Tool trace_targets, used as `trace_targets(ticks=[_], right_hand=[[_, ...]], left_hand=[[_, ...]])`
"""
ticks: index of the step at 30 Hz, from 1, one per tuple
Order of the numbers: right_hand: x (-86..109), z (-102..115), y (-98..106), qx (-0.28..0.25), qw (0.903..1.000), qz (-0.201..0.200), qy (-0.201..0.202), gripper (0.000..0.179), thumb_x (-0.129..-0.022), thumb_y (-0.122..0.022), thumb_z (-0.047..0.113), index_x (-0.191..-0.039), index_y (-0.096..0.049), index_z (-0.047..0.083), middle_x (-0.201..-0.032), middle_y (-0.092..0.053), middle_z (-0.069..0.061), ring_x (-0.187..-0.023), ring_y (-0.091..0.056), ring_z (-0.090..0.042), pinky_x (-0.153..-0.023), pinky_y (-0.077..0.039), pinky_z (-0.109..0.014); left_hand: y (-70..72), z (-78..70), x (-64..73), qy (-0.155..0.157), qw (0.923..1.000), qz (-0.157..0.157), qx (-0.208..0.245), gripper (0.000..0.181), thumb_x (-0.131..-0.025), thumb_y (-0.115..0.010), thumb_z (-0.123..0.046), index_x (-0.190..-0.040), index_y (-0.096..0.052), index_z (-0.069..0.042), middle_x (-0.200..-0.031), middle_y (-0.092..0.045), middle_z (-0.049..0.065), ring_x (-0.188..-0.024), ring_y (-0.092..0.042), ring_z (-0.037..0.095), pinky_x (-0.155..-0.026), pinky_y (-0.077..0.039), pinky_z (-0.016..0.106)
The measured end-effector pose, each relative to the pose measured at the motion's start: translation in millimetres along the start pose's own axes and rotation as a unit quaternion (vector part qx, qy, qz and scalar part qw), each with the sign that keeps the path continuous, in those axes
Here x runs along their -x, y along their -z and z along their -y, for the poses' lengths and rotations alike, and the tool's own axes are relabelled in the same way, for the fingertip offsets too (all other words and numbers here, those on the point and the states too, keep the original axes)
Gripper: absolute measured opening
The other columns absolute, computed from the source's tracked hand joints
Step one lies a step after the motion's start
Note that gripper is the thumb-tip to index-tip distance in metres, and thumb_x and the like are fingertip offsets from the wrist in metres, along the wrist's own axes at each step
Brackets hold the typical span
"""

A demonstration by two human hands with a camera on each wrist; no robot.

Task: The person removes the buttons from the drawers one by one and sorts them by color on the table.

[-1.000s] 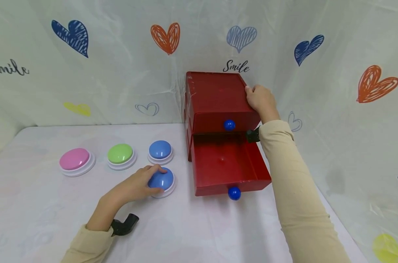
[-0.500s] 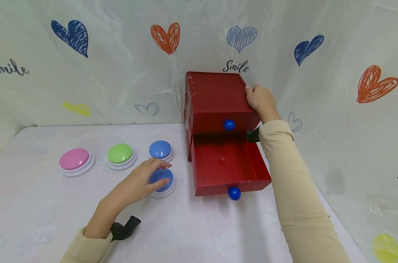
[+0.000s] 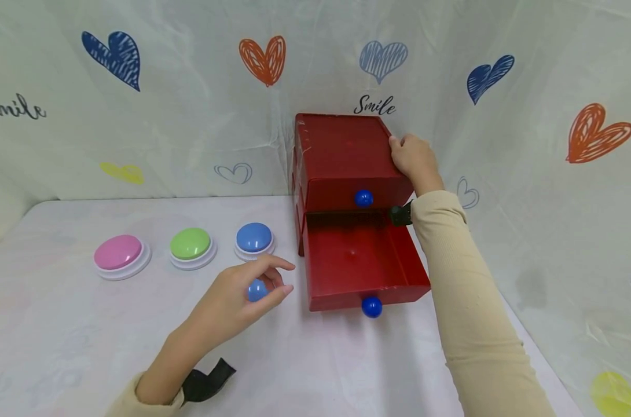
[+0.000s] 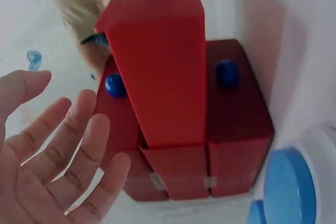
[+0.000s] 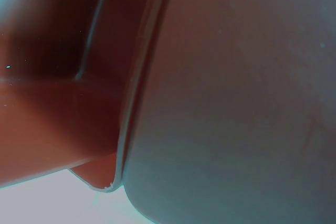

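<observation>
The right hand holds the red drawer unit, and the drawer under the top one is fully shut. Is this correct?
Not quite: the head view shows the drawer under the top one pulled open. The right hand does hold the red drawer unit.

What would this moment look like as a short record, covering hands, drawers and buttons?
Left hand: holding nothing, partly hiding the front blue button from the head camera
Right hand: holding the red cabinet at its upper right edge
Top drawer: closed
Middle drawer: pulled out
Bottom drawer: closed
Other items: pink button, green button, rear blue button
</observation>
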State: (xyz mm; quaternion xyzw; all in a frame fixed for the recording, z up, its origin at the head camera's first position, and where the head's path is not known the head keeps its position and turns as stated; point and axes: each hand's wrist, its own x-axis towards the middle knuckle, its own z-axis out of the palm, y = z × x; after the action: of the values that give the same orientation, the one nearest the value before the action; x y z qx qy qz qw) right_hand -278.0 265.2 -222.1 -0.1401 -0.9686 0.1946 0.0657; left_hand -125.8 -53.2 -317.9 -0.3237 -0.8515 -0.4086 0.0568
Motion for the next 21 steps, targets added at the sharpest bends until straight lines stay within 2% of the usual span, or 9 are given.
trace_targets(ticks=[4, 8, 15, 21], right_hand=[[0.2, 0, 0, -0.002, 1.0000, 0.002, -0.001, 0.047, -0.099, -0.026, 0.041, -0.105, -0.050, 0.001, -0.098, -0.053, -0.016, -0.090, -0.053, -0.032, -0.076, -0.043, -0.040], [-0.2, 0, 0, 0.000, 1.0000, 0.002, 0.000, 0.048, -0.099, -0.025, 0.041, -0.107, -0.050, 0.001, -0.102, -0.054, -0.018, -0.093, -0.053, -0.033, -0.080, -0.043, -0.042], [-0.4, 0, 1, 0.000, 1.0000, 0.005, -0.002, 0.051, -0.099, -0.025, 0.041, -0.113, -0.050, -0.001, -0.110, -0.055, -0.020, -0.096, -0.052, -0.034, -0.085, -0.043, -0.044], [-0.4, 1, 1, 0.005, 1.0000, 0.007, 0.002, 0.051, -0.100, -0.024, 0.041, -0.113, -0.050, -0.001, -0.111, -0.055, -0.021, -0.097, -0.053, -0.035, -0.086, -0.043, -0.045]], left_hand=[[-7.2, -10.8, 1.1, -0.036, 0.9993, -0.003, 0.010, 0.026, -0.083, -0.069, -0.019, -0.109, -0.062, -0.019, -0.080, -0.062, -0.016, -0.075, -0.056, -0.004, -0.068, -0.051, 0.018], [-15.1, -20.2, 1.7, -0.060, 0.9974, 0.019, 0.035, 0.027, -0.084, -0.069, -0.019, -0.109, -0.062, -0.017, -0.082, -0.065, -0.016, -0.076, -0.058, -0.004, -0.068, -0.051, 0.017], [-26.2, -36.0, 2.0, -0.046, 0.9930, 0.084, 0.068, 0.034, -0.085, -0.067, -0.021, -0.118, -0.059, -0.018, -0.094, -0.067, -0.014, -0.085, -0.061, -0.003, -0.076, -0.052, 0.016], [-36.5, -44.7, 2.9, -0.044, 0.9885, 0.130, 0.062, 0.037, -0.089, -0.062, -0.026, -0.126, -0.055, -0.023, -0.115, -0.064, -0.013, -0.095, -0.061, 0.000, -0.083, -0.050, 0.017]])
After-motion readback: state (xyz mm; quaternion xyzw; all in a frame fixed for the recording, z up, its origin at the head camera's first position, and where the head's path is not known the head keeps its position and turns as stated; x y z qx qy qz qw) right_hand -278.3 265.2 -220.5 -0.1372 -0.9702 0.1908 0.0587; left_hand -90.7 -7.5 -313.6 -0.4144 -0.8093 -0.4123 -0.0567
